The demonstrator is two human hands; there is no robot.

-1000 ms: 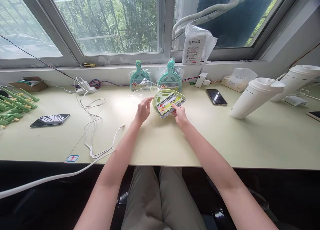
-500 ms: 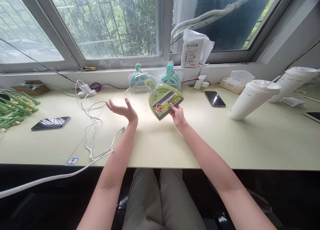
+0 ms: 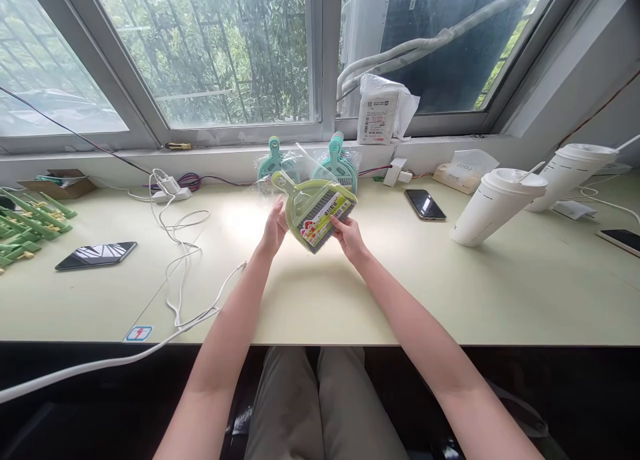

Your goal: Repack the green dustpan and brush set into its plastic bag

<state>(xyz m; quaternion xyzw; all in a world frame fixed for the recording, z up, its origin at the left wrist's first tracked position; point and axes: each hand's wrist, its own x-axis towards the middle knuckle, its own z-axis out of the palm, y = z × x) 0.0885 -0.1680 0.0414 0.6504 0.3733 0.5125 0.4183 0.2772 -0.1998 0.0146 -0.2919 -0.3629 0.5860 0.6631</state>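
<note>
With the right grip [image 3: 349, 237] pinching the green dustpan set [image 3: 318, 212] and the left grip's [image 3: 275, 228] hold unclear, slick clear film [image 3: 307, 163] could make it slip.

Fingers of the right hand [image 3: 351, 240] are partly hidden behind the green dustpan [image 3: 299, 205] — rightmost phone [image 3: 621, 241] cut off by the edge.

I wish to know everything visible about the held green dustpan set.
The pale green dustpan set, plastic-looking, has a handle pointing up and left, greyish bristles and a printed yellow label across them. It is tilted, apparently above the table. The right hand grips its lower right edge; the left hand is by its left edge, contact unclear.
</note>
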